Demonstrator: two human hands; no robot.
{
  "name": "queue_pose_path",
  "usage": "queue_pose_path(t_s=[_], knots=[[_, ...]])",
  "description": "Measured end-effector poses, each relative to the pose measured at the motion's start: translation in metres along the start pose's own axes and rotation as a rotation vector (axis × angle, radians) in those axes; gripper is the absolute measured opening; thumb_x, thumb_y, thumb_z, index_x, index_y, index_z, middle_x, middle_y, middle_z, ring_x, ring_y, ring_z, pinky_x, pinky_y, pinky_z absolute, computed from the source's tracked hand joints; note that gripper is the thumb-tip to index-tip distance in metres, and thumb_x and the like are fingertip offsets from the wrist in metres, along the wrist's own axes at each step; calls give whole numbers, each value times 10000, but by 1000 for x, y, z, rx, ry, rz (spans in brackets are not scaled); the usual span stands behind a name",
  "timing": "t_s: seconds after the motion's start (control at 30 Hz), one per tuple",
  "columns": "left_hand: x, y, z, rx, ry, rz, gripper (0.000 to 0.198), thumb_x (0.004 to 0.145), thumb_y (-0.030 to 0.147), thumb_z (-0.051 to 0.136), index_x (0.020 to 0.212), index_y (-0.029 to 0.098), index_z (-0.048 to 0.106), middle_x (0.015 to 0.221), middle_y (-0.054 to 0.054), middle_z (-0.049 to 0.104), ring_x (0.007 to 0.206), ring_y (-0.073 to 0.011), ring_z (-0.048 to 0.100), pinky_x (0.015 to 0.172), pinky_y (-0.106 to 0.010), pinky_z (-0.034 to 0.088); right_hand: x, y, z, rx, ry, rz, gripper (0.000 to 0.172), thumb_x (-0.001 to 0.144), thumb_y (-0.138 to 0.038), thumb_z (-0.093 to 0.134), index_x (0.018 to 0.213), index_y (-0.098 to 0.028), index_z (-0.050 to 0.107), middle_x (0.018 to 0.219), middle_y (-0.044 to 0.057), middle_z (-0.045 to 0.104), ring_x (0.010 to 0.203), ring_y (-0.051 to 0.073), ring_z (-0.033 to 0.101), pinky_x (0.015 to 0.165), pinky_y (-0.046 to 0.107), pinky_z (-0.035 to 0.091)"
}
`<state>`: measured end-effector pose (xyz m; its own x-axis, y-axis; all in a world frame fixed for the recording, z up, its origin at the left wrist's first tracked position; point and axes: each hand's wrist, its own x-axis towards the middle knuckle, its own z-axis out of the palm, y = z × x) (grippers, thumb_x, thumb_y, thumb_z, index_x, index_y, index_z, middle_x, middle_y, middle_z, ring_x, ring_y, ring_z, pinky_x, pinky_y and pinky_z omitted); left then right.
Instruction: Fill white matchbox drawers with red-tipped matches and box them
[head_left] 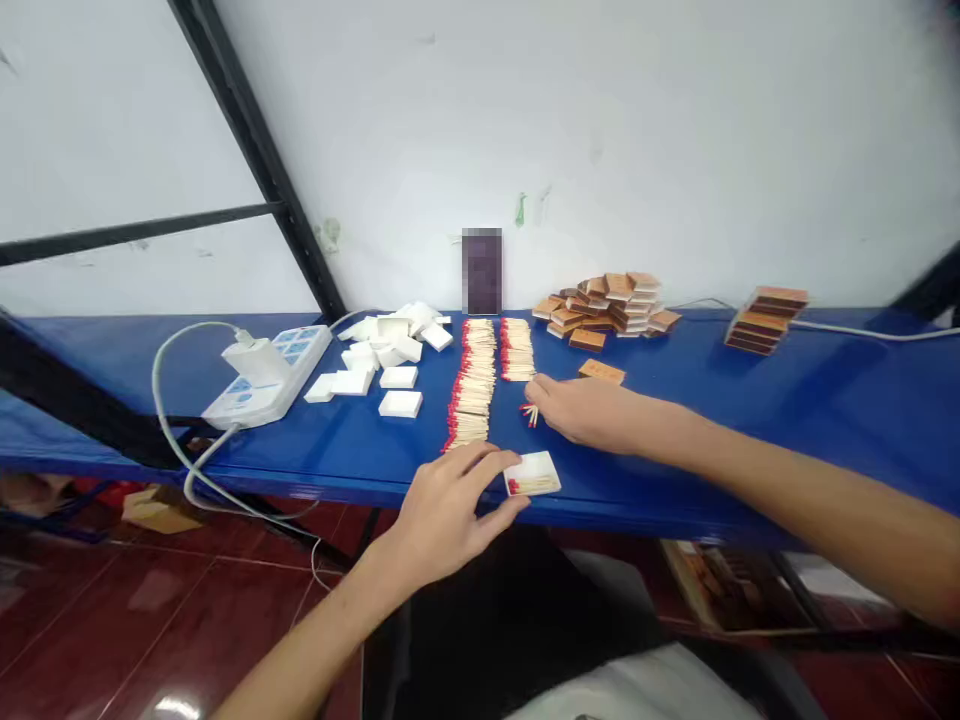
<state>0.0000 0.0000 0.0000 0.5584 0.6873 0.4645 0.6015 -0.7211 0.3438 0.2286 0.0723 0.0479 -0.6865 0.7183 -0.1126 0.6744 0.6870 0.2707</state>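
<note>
head view, l hand (442, 510) holding match tray (536, 472), r hand (585, 408) pinching matches (531, 414)

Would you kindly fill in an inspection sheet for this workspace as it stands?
Surface: blue table top, crowded.
Job's things: open white cardboard tray of red-tipped matches; small bunch of matches; two rows of loose matches.
Clutter: pile of white trays; heap of brown sleeves; brown stack.
Hands: left hand grips the tray; right hand pinches the bunch.
Cables: grey cable from white power strip; white cable.
Surroundings: white wall; black frame; red tiled floor.
</note>
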Motion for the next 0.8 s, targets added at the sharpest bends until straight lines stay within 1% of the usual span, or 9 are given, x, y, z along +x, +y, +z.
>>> queue_pose_path(t_s=[0.1, 0.2, 0.37, 0.53, 0.67, 0.8], knots=[[-1, 2, -3, 2, -4, -5, 293, 933, 355, 615, 1196, 236, 567, 1150, -56, 669, 1007, -228, 672, 860, -367, 559, -1, 7, -6, 102, -27, -18, 172, 960, -97, 338, 1035, -121, 491, 1027, 157, 612, 712, 224, 624, 589, 323, 361], [-1, 3, -5, 3, -7, -8, 303, 939, 362, 606, 1210, 236, 558, 1142, -54, 672, 1001, -226, 671, 861, -364, 558, -2, 14, -13, 219, -63, -45, 146, 985, -158, 338, 976, -148, 483, 998, 140, 610, 757, 208, 600, 643, 309, 390], [-1, 2, -4, -2, -6, -14, 321, 941, 372, 603, 1230, 247, 546, 1164, -50, 668, 1025, -226, 664, 865, -357, 551, -2, 26, -16, 326, -65, -66, 233, 1020, -286, 278, 933, -183, 468, 952, 110, 595, 816, 219, 558, 693, 315, 401], [-2, 3, -5, -4, -12, -15, 314, 946, 374, 594, 1229, 248, 547, 1162, -48, 665, 1014, -223, 664, 843, -348, 547, -3, 39, -14, 441, -50, -54, 226, 1006, -334, 300, 910, -190, 446, 931, 98, 575, 769, 204, 537, 704, 319, 405], [-1, 4, -5, -4, -6, -14, 313, 947, 368, 593, 1233, 253, 537, 1146, -43, 668, 988, -220, 667, 820, -344, 547, -7, 44, -19, 519, -45, -70, 289, 1006, -381, 286, 876, -187, 455, 877, 91, 574, 742, 203, 528, 697, 321, 403], [-2, 3, -4, 7, -4, -37, 373, 942, 395, 598, 1279, 264, 505, 1165, -43, 670, 992, -228, 671, 822, -358, 548, -11, 44, -25, 600, -53, -88, 329, 1009, -421, 282, 911, -182, 486, 878, 79, 581, 747, 200, 532, 693, 317, 399]])
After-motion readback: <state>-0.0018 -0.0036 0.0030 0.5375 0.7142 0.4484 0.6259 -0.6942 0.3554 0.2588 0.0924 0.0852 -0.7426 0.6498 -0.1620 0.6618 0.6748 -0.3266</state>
